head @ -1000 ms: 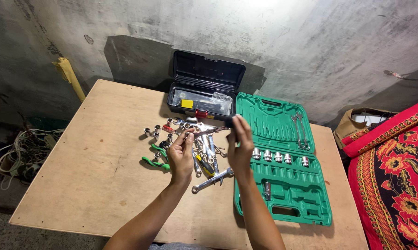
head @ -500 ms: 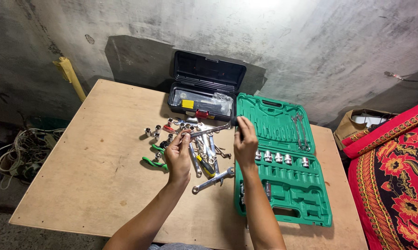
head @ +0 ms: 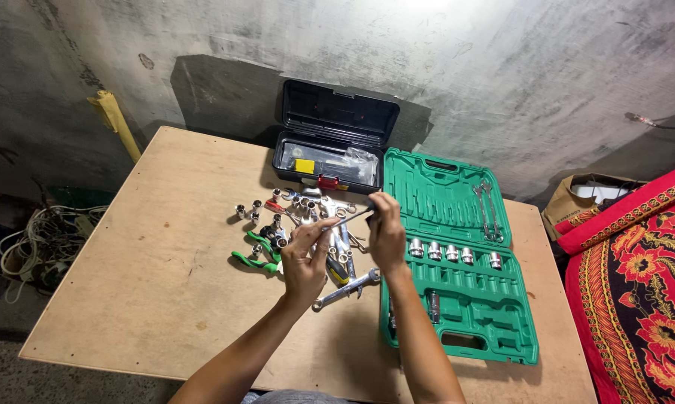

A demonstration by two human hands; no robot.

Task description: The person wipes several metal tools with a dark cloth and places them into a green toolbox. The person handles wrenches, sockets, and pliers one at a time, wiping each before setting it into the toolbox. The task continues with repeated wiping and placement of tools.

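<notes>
A slim metal tool [head: 346,218] is being held level above a wooden table [head: 165,247], pinched at one end by the fingers of the left hand [head: 304,258] and at the other by the closed right hand [head: 387,232]. It is being kept over a pile of loose wrenches and sockets [head: 300,224], just beside an open green socket case [head: 457,262]. An open black toolbox [head: 333,138] is being left behind the pile.

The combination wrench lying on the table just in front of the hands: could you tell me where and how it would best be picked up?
Probably at mid-shank, from above. The combination wrench lies flat on the wooden table, angled, its shank bare between both heads and nothing lies over it. Fingers should close across its narrow width, clear of the green case at its right end.
</notes>
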